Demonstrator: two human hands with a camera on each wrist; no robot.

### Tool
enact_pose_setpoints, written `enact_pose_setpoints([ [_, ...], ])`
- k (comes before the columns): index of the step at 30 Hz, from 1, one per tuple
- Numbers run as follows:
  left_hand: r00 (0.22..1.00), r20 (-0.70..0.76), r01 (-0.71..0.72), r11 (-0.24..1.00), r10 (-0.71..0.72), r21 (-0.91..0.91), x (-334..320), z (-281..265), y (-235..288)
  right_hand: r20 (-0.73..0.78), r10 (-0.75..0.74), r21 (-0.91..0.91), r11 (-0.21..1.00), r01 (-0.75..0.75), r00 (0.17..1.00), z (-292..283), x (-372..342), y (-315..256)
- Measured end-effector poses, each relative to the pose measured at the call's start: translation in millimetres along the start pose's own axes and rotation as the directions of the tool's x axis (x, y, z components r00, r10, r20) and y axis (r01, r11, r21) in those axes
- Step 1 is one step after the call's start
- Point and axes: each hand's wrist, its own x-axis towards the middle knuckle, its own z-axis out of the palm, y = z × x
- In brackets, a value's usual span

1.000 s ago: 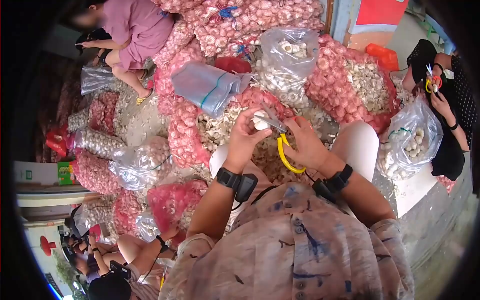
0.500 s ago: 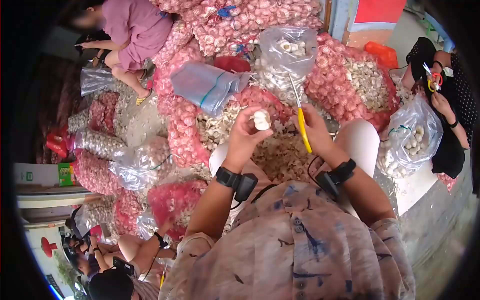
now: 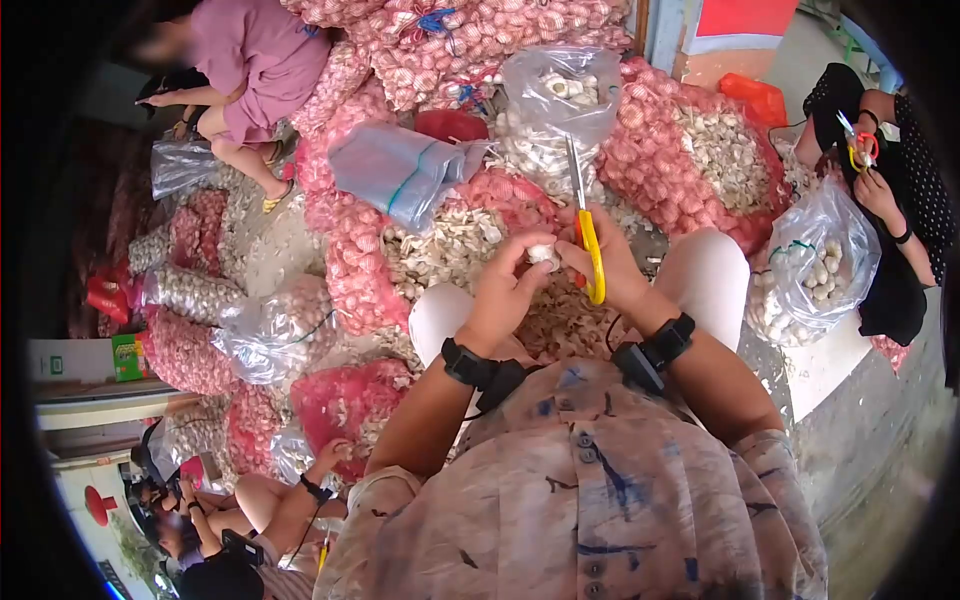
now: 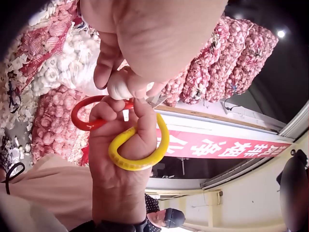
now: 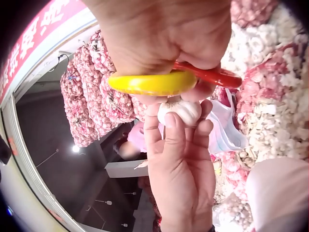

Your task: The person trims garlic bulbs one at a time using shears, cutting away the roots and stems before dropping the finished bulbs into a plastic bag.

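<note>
The left hand (image 3: 503,300) pinches a garlic bulb (image 3: 543,256) just left of the right hand (image 3: 622,272), which grips yellow-and-red-handled scissors (image 3: 597,270), blades pointing to the far side.

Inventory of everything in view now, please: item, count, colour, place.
Held garlic bulb: one, white, left fingers
Held scissors: one pair, yellow and red handles, right grip
Other scissors: one pair, red and yellow, far right
Mesh sacks: many, pink-red, all around
Filled clear bags: several, ahead and both sides
Folded plastic: one bundle, clear bluish, ahead
Green box: one, far left
Left hand: one, at bulb
Right hand: one, at scissors
</note>
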Motion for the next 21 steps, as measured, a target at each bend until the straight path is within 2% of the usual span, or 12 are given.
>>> enact_pose_setpoints([
  [2,0.997,-0.066,0.028,0.999,-0.027,0.016,1,4,4,0.008,0.044,0.002,0.999,-0.044,0.999,1,-1,0],
  [4,0.997,-0.078,0.029,0.998,-0.025,0.048,3,6,1,-0.034,-0.056,-0.018,0.998,0.056,0.998,7,-3,-5],
  [6,0.996,-0.086,0.029,0.996,-0.023,0.081,6,6,-6,-0.013,-0.091,-0.023,0.996,0.091,0.996,3,-2,0],
  [8,0.994,-0.078,-0.069,0.985,0.082,0.159,8,5,-15,0.007,-0.128,-0.028,0.991,0.128,0.992,-1,1,5],
  [11,0.994,-0.107,-0.005,0.999,0.010,0.052,7,9,-7,0.027,-0.123,-0.011,0.992,0.123,0.992,-8,5,9],
  [13,0.993,-0.121,-0.005,0.998,0.012,0.055,7,11,-4,0.049,-0.016,0.052,0.999,0.013,0.999,-12,4,9],
  [14,0.991,-0.134,-0.008,0.998,0.016,0.057,7,12,-3,0.048,-0.016,0.053,0.998,0.013,0.999,-12,3,10],
  [17,0.988,-0.146,-0.041,0.999,0.042,0.009,10,10,-14,0.027,-0.038,0.092,0.995,0.035,0.999,-6,1,6],
  [18,0.989,-0.146,-0.039,0.999,0.040,0.009,10,9,-12,0.040,-0.092,0.053,0.995,0.090,0.995,-4,0,4],
  [19,0.989,-0.142,-0.025,0.999,0.029,0.034,10,8,-8,0.055,-0.147,0.015,0.989,0.146,0.988,-3,0,3],
  [21,0.990,-0.138,-0.010,0.998,0.018,0.058,10,9,-2,0.055,-0.149,0.034,0.988,0.148,0.987,-5,1,7],
])
